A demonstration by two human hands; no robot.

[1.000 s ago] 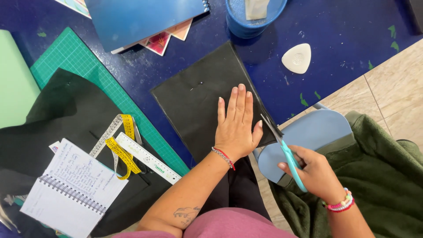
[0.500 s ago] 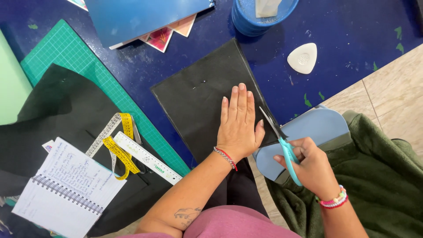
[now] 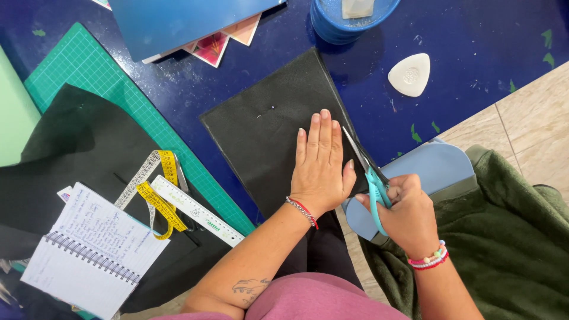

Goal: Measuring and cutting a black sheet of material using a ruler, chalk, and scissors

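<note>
While the left hand [image 3: 320,172] lies flat with fingers spread on the black fabric [image 3: 267,136] at the table's near edge, pinning it against slipping, the right hand [image 3: 409,213] grips teal scissors [image 3: 368,172] whose blades run along its right edge

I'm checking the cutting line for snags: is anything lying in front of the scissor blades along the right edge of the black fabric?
Nothing visible does. The scissors in the right hand point up the black fabric edge; the left hand lies flat beside the blades, and the pin sits well left.
</note>
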